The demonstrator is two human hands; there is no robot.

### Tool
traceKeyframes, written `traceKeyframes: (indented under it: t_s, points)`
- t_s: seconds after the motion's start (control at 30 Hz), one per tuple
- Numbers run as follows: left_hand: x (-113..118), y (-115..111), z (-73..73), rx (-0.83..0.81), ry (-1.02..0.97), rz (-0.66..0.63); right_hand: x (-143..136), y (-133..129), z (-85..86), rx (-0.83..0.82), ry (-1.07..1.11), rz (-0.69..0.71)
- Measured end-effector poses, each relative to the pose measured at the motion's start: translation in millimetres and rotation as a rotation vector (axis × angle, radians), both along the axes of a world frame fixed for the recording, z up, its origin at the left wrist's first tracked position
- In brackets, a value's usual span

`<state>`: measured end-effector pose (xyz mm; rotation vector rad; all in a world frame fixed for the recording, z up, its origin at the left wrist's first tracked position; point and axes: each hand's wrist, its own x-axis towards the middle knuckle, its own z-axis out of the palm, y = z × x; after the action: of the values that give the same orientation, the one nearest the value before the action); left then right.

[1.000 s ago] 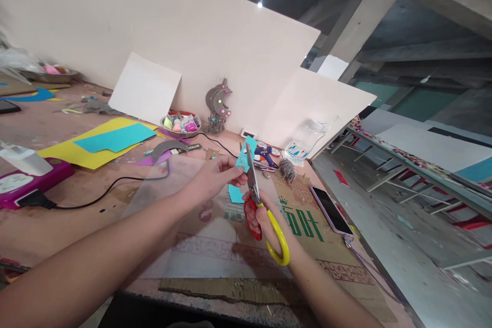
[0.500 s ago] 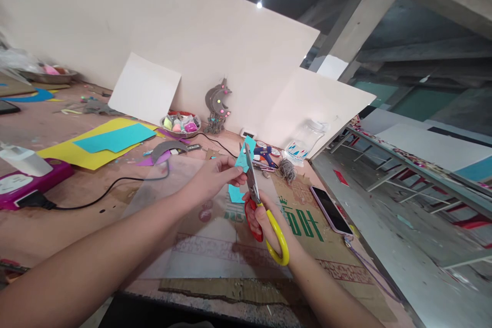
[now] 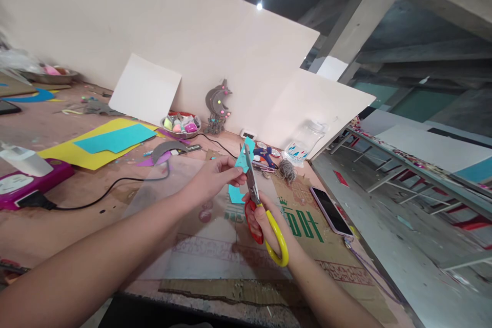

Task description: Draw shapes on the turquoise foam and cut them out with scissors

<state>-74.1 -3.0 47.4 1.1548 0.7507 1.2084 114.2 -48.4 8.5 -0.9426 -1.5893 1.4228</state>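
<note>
Pinching the blue paper [image 3: 241, 161] at dead centre, your left hand [image 3: 223, 174] has barely shifted this past second, as has your right [image 3: 272, 206], gripping the scissors [image 3: 252, 187], so the cut looks unfinished. Cardboard [image 3: 307, 256] at five o'clock bears green characters [image 3: 305, 225], not surely legible.

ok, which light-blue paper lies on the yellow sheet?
The large notched piece at left; the left hand holds one small piece, another shows near the right hand.

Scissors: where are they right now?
Head view, just right of centre: the scissors are in the right hand, blades at the small turquoise paper that the left hand pinches.
</note>
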Motion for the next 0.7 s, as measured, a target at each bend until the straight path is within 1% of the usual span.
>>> traceKeyframes:
  t_s: [0.23,0.7]
  points:
    - [-0.6,-1.7,2.7,0.005,0.008,0.006,0.1,0.5,-0.2,-0.002,0.009,-0.003]
    - [-1.1,1.3,0.6,0.003,0.009,0.027,0.5,-0.7,-0.4,-0.010,0.006,-0.022]
